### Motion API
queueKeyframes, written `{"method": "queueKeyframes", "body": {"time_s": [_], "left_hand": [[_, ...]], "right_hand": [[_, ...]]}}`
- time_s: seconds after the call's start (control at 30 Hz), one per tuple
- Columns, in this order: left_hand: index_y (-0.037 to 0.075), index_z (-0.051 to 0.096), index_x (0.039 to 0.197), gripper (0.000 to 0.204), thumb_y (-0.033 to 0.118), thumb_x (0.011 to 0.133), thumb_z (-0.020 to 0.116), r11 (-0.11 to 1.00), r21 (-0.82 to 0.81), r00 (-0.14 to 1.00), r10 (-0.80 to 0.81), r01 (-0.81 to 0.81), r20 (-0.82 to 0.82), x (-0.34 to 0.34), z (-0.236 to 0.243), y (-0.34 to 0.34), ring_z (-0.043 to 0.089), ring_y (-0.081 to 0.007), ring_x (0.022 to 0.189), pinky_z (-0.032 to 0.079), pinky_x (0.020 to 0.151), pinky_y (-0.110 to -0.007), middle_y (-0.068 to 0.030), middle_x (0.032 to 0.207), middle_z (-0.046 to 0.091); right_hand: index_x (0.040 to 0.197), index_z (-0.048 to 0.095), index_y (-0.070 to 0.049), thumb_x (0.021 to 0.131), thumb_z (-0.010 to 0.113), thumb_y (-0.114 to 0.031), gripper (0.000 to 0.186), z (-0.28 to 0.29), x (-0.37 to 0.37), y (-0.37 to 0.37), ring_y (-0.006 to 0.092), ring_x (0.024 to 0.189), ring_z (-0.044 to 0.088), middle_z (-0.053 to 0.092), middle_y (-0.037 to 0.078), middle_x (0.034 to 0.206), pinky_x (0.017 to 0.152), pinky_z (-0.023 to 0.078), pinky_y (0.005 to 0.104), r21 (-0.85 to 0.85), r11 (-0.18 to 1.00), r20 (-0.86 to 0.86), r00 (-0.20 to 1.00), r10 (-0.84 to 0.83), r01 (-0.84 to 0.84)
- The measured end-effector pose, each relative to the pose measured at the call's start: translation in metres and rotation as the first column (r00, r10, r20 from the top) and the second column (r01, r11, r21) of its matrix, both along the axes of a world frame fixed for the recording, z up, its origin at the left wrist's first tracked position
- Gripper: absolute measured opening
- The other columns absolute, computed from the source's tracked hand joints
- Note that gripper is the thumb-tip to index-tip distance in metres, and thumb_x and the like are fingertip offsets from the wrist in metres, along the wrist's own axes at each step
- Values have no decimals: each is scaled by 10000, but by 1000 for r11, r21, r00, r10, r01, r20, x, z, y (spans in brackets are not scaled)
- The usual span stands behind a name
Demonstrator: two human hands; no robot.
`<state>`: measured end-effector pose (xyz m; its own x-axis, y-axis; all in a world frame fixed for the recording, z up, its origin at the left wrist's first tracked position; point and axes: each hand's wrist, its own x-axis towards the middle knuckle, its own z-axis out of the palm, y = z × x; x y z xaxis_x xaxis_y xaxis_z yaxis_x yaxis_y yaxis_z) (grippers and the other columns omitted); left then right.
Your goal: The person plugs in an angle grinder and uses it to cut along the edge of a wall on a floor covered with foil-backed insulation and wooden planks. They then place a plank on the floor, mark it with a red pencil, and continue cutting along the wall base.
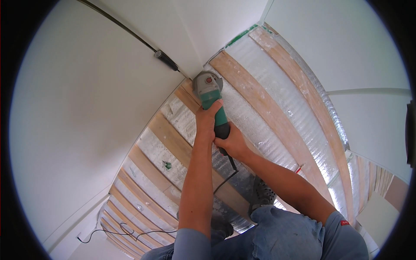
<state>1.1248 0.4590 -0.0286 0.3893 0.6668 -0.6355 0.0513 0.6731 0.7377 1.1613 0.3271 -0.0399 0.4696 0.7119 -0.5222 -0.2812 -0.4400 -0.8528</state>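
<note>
A green angle grinder [211, 95] with a grey metal head and a disc guard is in both my hands. Its head sits in the wall corner, over the end of a wooden floor batten [188, 99]. My left hand [207, 121] wraps around the green body behind the head. Around the black rear grip closes my right hand [234, 141], nearer to me. A black power cord [232, 164] trails from the grip's end. The guard hides the disc's edge, so I cannot tell whether it touches the batten or whether it spins.
Wooden battens [268, 117] run across the floor with silvery foil sheeting [242, 106] between them. White walls [86, 95] close in on the left and ahead. A black cylindrical piece [166, 60] lies along the left wall. A red stick [300, 168] and a green scrap [167, 165] lie around.
</note>
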Motion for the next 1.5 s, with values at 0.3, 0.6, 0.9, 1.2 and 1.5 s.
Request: {"method": "queueKeyframes", "body": {"time_s": [0.3, 0.6, 0.9, 1.2, 1.5], "left_hand": [[-13, 702, 1111, 473, 290, 811, 906, 1000, -3, 1000, 5, -6, -6, 2, 1, 0, 636, -163, 792, 525, 711, -330, -51, 954, 687], [-20, 698, 1116, 492, 295, 806, 914, 1000, -2, 1000, 8, -8, -7, 4, 2, 0, 637, -173, 789, 529, 708, -341, -60, 951, 682], [-16, 698, 1112, 492, 303, 806, 913, 1000, 10, 1000, 8, -8, 23, 4, -1, 1, 633, -166, 796, 522, 709, -338, -53, 950, 679], [-18, 699, 1112, 483, 301, 815, 907, 1000, 21, 1000, 5, -5, -3, 5, 0, 1, 625, -162, 801, 515, 711, -335, -51, 960, 676], [27, 707, 1097, 460, 331, 815, 906, 1000, 17, 1000, 1, -1, -7, 5, 0, 1, 642, -159, 759, 538, 706, -305, -38, 909, 683]], "right_hand": [[1119, 508, 55, 792, 801, -64, 455, 5, 2, 1, 181, 653, 677, 668, 119, 816, 545, 548, 333, 13, 1000, -49, 999, -17, 18], [1129, 514, 62, 790, 800, -60, 460, -2, 2, 1, 185, 672, 685, 671, 121, 824, 572, 552, 331, 19, 1000, -26, 999, -18, 18], [1123, 520, 56, 791, 802, -74, 454, 8, 5, 1, 181, 663, 676, 672, 113, 826, 562, 550, 333, 8, 1000, -48, 999, -25, 25], [1127, 522, 61, 796, 804, -69, 453, 25, 10, 4, 177, 663, 676, 670, 115, 833, 569, 552, 333, -18, 999, -154, 987, -38, 35], [1121, 528, 58, 789, 808, -72, 452, 27, 13, 5, 182, 679, 682, 670, 120, 833, 577, 555, 335, -23, 1000, -118, 993, -12, 9]]}}
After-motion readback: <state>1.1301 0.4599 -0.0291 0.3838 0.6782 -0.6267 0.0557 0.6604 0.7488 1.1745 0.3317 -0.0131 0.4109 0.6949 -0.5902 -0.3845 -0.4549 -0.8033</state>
